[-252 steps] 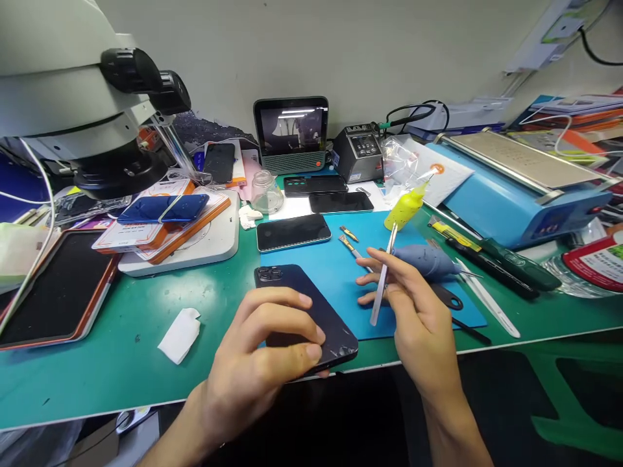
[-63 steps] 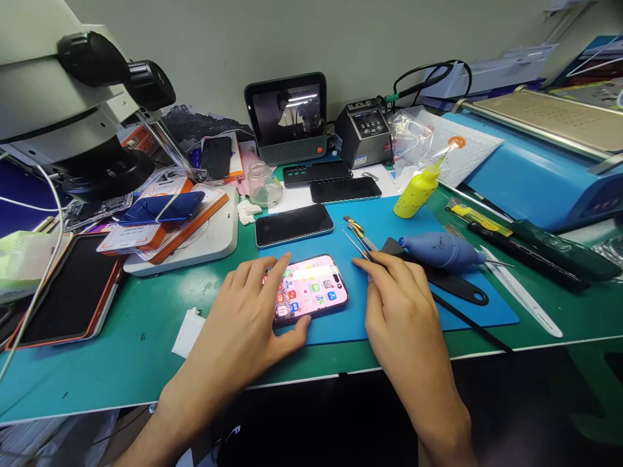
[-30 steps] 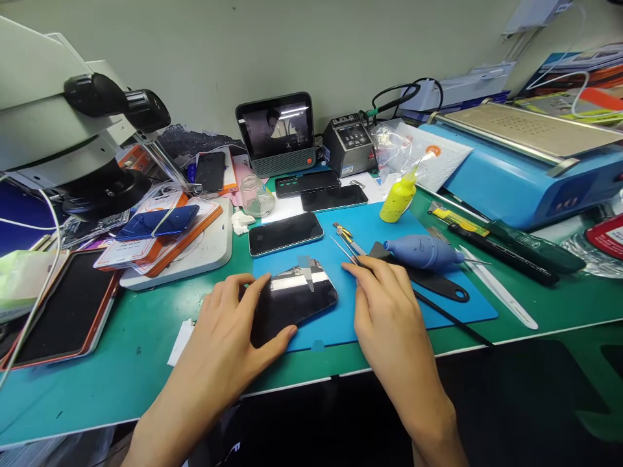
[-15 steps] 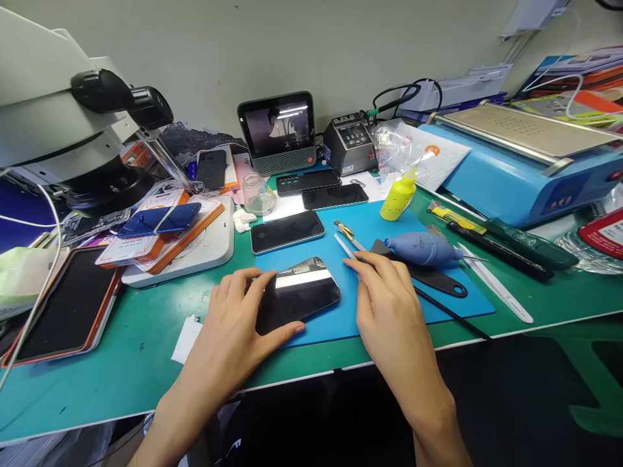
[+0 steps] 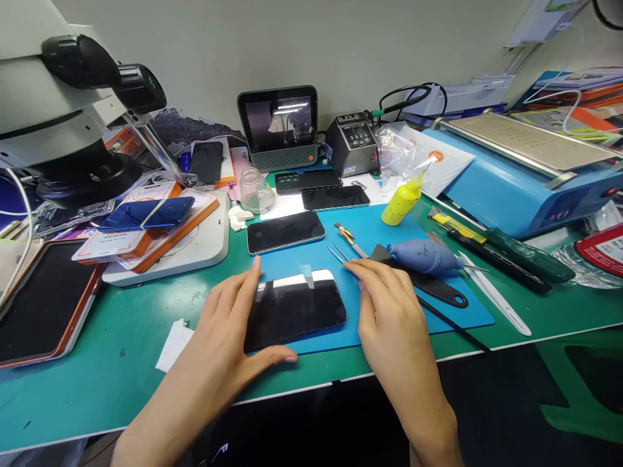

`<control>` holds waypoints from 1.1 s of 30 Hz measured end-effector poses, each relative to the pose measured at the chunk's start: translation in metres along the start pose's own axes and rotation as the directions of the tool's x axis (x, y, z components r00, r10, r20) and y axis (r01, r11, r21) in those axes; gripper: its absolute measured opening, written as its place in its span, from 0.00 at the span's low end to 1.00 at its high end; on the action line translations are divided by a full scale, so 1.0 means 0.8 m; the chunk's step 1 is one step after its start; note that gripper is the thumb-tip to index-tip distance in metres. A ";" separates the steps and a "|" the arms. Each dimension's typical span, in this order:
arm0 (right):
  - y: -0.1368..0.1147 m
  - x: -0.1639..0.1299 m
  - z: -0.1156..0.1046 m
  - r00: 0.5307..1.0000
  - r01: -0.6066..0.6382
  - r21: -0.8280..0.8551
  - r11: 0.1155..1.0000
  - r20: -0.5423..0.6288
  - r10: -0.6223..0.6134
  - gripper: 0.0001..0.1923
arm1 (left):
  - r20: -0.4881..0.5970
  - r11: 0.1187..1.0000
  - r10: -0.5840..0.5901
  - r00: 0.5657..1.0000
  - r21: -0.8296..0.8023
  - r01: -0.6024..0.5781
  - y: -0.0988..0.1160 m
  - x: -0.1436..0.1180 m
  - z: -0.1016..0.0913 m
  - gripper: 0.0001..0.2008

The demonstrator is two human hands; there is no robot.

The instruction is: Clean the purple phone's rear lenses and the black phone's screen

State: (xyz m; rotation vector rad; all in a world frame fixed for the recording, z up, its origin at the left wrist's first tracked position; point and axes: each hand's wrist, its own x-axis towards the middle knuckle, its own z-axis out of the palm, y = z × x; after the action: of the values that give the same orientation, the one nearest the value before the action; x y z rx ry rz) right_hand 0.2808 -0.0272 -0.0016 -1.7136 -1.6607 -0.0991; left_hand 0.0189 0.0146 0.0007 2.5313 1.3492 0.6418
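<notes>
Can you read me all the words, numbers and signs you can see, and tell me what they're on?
"F", it seems: white mark on black surface below the table.

Too small or blurred: orange-and-white cardboard boxes, black boxy device, red-and-white bottle label, round orange sticker, blue metal machine.

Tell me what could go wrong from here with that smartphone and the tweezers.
The tweezers in the right hand have tips beside the smartphone; a slip might scratch its screen. The left hand could nudge it off the blue mat. A wide reach might tip the upright yellow bottle.
</notes>
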 end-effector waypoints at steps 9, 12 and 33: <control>-0.004 0.000 0.001 1.000 0.008 -0.172 0.985 -0.023 -0.013 0.18 | -0.020 0.980 -0.083 0.996 -0.182 0.078 -0.011 -0.033 -0.039 0.40; -0.004 0.002 0.003 0.999 0.021 -0.189 0.982 -0.034 -0.028 0.16 | -0.138 0.946 -0.075 0.988 -0.322 0.027 0.006 -0.030 -0.042 0.45; -0.004 0.005 -0.001 0.996 -0.063 -0.071 0.995 -0.072 0.058 0.11 | -0.374 0.700 -0.019 0.927 -0.667 -0.255 0.074 0.031 -0.009 0.52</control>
State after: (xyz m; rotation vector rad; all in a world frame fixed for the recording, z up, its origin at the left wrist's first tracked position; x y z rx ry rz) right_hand 0.2791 -0.0250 0.0026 -1.7933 -1.5702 -0.1907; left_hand 0.0713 0.0016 0.0359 1.9098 0.7676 1.3932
